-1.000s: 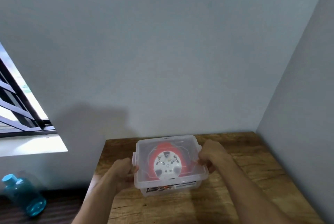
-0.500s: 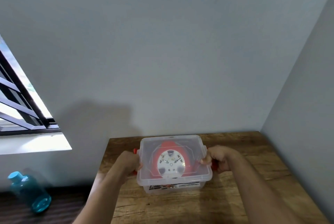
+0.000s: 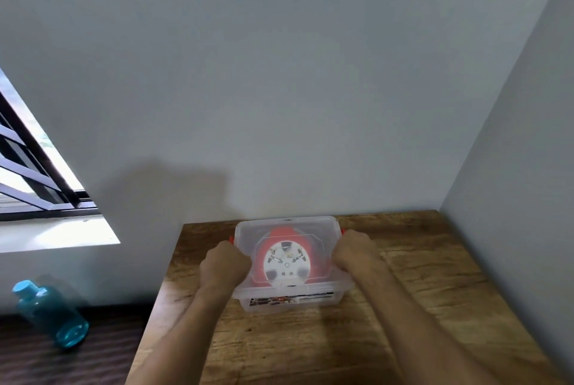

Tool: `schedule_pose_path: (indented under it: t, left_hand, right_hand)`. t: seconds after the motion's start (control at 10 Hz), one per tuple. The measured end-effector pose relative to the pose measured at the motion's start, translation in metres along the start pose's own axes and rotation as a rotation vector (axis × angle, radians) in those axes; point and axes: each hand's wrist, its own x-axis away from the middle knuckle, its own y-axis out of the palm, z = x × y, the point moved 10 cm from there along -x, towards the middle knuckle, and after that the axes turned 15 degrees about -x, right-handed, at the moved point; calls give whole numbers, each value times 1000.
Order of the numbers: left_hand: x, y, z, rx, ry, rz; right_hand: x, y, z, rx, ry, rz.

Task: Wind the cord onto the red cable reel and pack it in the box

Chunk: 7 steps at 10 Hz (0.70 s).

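Note:
A clear plastic box (image 3: 289, 302) with its clear lid on stands on the wooden table (image 3: 419, 307). Through the lid I see the red cable reel (image 3: 281, 234) with its white socket face (image 3: 286, 263) lying flat inside. The cord itself is hidden. My left hand (image 3: 225, 265) is closed over the box's left side, on its red latch (image 3: 231, 239). My right hand (image 3: 354, 252) is closed over the right side, on the other red latch (image 3: 342, 231).
The table sits in a corner, with a grey wall behind and another on the right. A blue water bottle (image 3: 51, 313) stands on the dark floor to the left, below a barred window (image 3: 28, 173).
Both hands have moved from gripping the box's sides to pressing down over the red latches. The red latch ends came into view. The camera has shifted a little.

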Motion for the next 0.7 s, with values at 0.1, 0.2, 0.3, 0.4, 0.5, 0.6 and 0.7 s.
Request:
schedule_pose_path:
  t: [0.1, 0.2, 0.3, 0.4, 0.5, 0.6, 0.7]
  left_hand:
    - [12, 0, 8, -86, 15, 62]
    - [20, 6, 10, -139, 55, 88]
    - [31, 8, 8, -86, 92, 138]
    - [40, -4, 3, -12, 137, 170]
    - [22, -22, 16, -213, 331, 218]
    - [-10, -91, 47, -408, 454, 314]
    - [2, -219, 99, -437, 515, 595]
  right_hand:
    - [1, -3, -1, 22, -18, 16]
    - [-2, -1, 3, 12, -19, -33]
    - [-3, 3, 3, 40, -51, -43]
    - [-4, 6, -4, 146, -119, -50]
    - [-6, -3, -31, 370, -212, -3]
    - [8, -49, -101, 371, -425, 105]
    - [28, -125, -189, 287, -652, 248]
